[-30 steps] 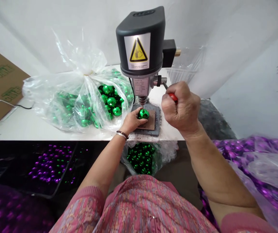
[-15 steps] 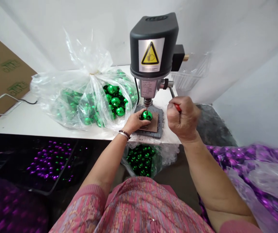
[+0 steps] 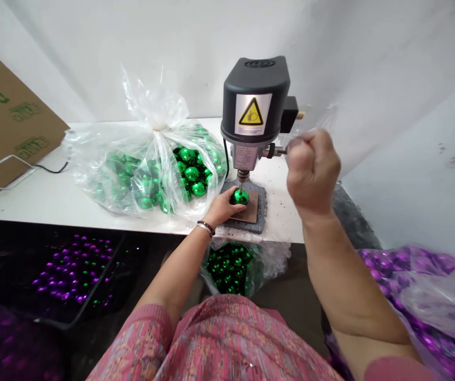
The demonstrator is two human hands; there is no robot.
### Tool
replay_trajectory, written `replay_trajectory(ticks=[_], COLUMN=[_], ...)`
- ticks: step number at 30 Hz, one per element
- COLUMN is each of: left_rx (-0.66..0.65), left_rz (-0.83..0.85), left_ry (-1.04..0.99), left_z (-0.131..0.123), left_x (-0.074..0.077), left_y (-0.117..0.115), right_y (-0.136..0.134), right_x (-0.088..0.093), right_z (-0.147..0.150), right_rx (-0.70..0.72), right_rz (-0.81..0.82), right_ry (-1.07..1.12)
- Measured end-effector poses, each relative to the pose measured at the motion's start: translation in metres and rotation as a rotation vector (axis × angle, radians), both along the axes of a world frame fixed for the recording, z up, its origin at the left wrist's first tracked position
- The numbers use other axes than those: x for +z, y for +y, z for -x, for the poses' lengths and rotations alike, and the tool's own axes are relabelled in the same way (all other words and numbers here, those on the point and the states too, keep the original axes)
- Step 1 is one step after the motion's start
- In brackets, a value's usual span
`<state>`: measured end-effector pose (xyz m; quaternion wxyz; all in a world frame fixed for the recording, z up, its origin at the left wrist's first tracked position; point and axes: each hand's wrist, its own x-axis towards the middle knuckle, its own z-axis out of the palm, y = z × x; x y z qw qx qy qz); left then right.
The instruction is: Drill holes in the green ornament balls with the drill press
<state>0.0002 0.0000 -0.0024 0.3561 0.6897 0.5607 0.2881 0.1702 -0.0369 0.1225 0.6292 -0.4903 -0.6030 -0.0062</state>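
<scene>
On the small drill press (image 3: 256, 100) a shiny green ball (image 3: 240, 197) rests on a brown board (image 3: 251, 211) over the grey base (image 3: 262, 225). My left hand (image 3: 225, 206) is closed on the ball from its left side, thumb in front and fingers behind. Just above the ball is the thin drill bit (image 3: 241, 186); whether it touches the ball I cannot tell. Raised at the right, my right hand (image 3: 314, 172) is wrapped round the press's feed lever (image 3: 280, 151), whose end is hidden in the fist.
A tied clear bag (image 3: 148, 164) of green balls lies left of the press on the white table (image 3: 108, 217). Below the table edge hangs an open bag (image 3: 229, 267) of green balls. Bags of purple balls (image 3: 429, 307) stand at right. A cardboard box (image 3: 13, 121) leans at left.
My right hand has risen with the lever, whose red grip no longer shows. The left hand still holds the green ball under the bit. The whole view has shifted slightly.
</scene>
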Motion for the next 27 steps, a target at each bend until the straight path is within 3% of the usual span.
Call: replay_trajectory(ticks=[2,5,10,13,16,19,21,24,27], left_rx=[0.022,-0.020,-0.452,-0.525,-0.331,0.065,0.263,0.295,0.280], left_rz=[-0.010,-0.011,0.074,0.138,0.077,-0.073,-0.182,-0.193,-0.048], left_ry=[-0.029,-0.032,0.136,0.218,0.156,0.154,0.260,0.478,0.632], left_z=[0.002,0.013,0.043,0.055,0.065,0.076,0.082,0.084,0.080], left_x=[0.002,0.005,0.004,0.002,0.005,0.011,0.014,0.012,0.007], left_y=[-0.010,-0.034,-0.085,-0.101,-0.092,-0.059,-0.031,0.006,0.024], right_y=[0.006,0.014,0.016,0.014,0.012,0.012,0.011,0.010,0.007], right_x=[0.022,0.032,0.023,0.022,0.023,0.022,0.021,0.021,0.020], right_z=[-0.001,-0.003,-0.002,0.000,0.001,0.002,0.001,0.001,0.001], right_rx=[0.014,0.019,0.053,0.061,0.055,0.057,0.048,0.023,0.012], right_rz=[0.081,0.104,0.089,0.078,0.066,0.068,0.080,0.107,0.128], right_ry=[0.047,0.064,0.100,0.144,0.153,0.153,0.157,0.165,0.158])
